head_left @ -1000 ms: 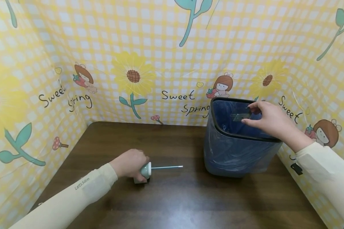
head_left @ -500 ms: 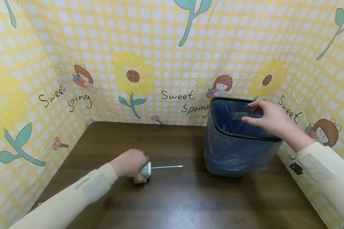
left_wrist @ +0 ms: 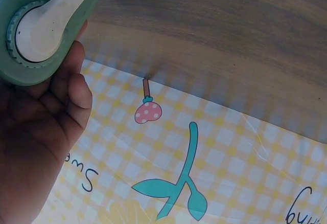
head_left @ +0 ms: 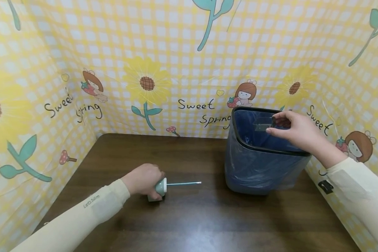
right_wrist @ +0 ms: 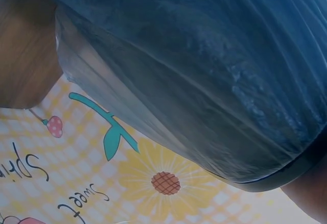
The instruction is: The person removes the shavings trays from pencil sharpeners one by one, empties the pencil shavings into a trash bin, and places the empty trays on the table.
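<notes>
Scarcely altered over the last second: on the table (head_left: 192,217) stands the bin (head_left: 258,171); the left hand (head_left: 144,180) curls round the sharpener (head_left: 160,188), mostly hiding it; the right hand (head_left: 302,133), thumb and fingers slightly parted, pinches a clear tray (head_left: 263,126) at the bin's mouth, a step seemingly unfinished, contents indistinct. From the sharpener juts a pencil (head_left: 184,183), its inner end hidden.

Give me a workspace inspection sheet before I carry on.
Surface: brown wood-grain tabletop.
Job's things: green plastic sharpener with white crank; light-blue pencil projecting from it; small transparent plastic box; blue plastic-lined bin with black rim.
Clutter: small black object near right table edge, unclear what.
Hands: left hand grips sharpener; right hand pinches box at bin's mouth.
Cables: nothing seen.
Surroundings: yellow-and-white checked sheeting with sunflowers.
</notes>
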The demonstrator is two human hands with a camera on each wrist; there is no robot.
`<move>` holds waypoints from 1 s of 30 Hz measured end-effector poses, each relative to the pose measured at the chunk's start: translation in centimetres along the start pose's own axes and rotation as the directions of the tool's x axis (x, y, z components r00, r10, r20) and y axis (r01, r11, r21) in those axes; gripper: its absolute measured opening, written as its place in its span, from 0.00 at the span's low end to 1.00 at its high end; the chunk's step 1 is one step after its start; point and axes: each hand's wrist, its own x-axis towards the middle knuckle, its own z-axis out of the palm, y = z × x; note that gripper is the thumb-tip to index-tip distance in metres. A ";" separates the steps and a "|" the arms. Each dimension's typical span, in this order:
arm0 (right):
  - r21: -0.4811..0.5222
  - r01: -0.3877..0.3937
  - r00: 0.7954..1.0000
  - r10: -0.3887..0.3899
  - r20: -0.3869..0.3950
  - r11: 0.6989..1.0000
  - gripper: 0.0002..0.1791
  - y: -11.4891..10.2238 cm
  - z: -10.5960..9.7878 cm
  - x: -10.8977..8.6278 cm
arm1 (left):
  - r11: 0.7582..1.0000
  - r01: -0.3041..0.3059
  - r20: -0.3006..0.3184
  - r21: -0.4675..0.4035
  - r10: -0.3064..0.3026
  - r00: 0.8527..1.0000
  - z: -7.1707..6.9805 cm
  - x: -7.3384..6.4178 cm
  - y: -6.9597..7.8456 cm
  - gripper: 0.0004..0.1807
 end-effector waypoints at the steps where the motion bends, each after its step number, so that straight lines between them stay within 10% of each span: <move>1: 0.004 -0.002 1.000 0.002 -0.002 1.000 0.44 0.0 0.0 0.0 | 1.000 0.002 0.002 0.003 -0.002 1.000 0.0 0.0 0.0 0.30; 30: 0.136 -0.046 0.999 0.045 0.007 0.990 0.43 0.1 0.0 0.1 | 1.000 0.007 0.024 0.009 -0.007 1.000 -0.2 0.1 -0.1 0.32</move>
